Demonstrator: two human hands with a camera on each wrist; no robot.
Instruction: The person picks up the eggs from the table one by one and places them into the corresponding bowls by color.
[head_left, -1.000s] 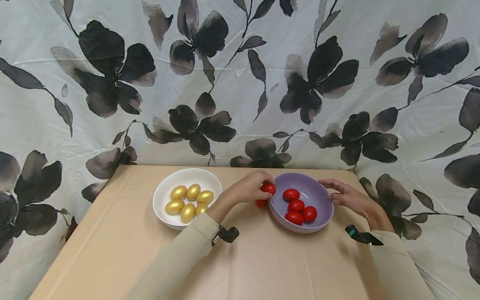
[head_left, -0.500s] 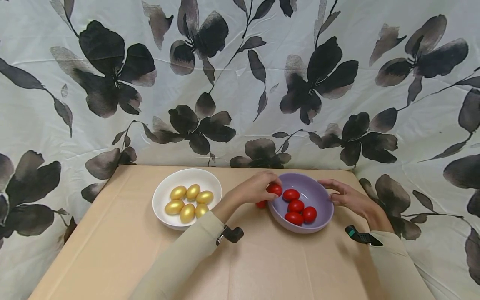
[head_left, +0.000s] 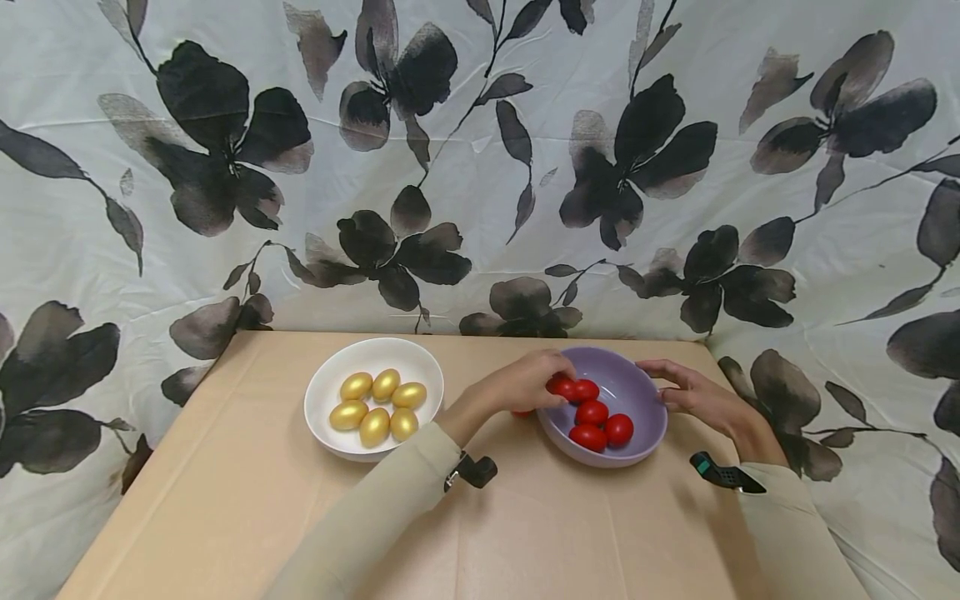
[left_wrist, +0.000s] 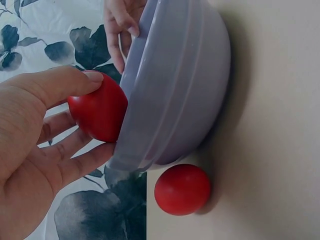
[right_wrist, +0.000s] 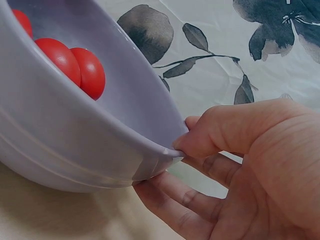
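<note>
My left hand point(head_left: 531, 380) pinches a red egg point(left_wrist: 100, 112) between thumb and fingers, over the left rim of a purple bowl point(head_left: 645, 429). Several red eggs point(head_left: 592, 412) lie inside that bowl. My right hand point(head_left: 701, 396) grips the bowl's right rim, thumb on the edge and fingers beneath, as the right wrist view shows. Beside the bowl on its left, another red egg point(left_wrist: 182, 190) rests on the table; in the head view my left hand mostly hides it.
Left of the purple bowl stands a white bowl point(head_left: 318, 417) with several gold eggs point(head_left: 374, 427) in it. A tan cloth covers the table point(head_left: 540, 533). Behind it hangs a floral curtain point(head_left: 480, 183).
The left hand has moved right with the red egg, from beside the purple bowl to over its rim and inner edge. The right hand has stayed at the rim.
</note>
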